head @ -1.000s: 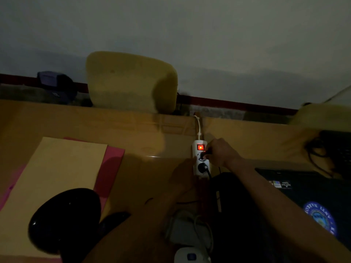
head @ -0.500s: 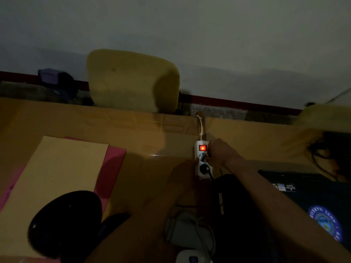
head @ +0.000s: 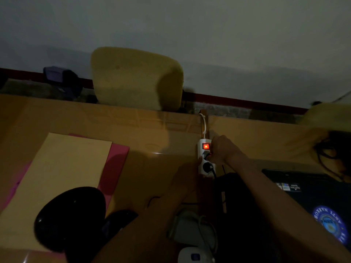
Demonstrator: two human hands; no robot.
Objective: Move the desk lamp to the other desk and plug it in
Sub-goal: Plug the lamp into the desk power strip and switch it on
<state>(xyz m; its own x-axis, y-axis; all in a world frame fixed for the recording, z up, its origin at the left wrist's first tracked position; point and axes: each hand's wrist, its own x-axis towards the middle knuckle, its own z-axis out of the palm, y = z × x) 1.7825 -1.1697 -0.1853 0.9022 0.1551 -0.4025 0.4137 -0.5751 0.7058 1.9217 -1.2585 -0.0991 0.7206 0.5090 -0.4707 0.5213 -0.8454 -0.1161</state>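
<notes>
The room is dim. A white power strip [head: 201,168] with a lit red switch [head: 205,146] lies on the wooden desk [head: 152,133]. My right hand [head: 221,149] is closed on a dark plug [head: 206,155] at the strip's upper socket. Another black plug [head: 208,167] sits in the socket below it. My left hand [head: 183,179] rests in shadow against the strip's left side, fingers on its edge. The black lamp head [head: 70,217] is at the lower left, near my left forearm.
A tan envelope [head: 57,177] lies on a pink folder [head: 117,164] at left. A dark laptop [head: 313,196] with stickers sits at right, tangled cables [head: 330,154] beyond it. A white charger with cord [head: 193,230] lies near the front. A yellow chair back [head: 136,78] stands behind the desk.
My right hand stays on the plug at the upper socket, shifting only slightly. The left hand holds its place beside the strip. The view has drifted a little.
</notes>
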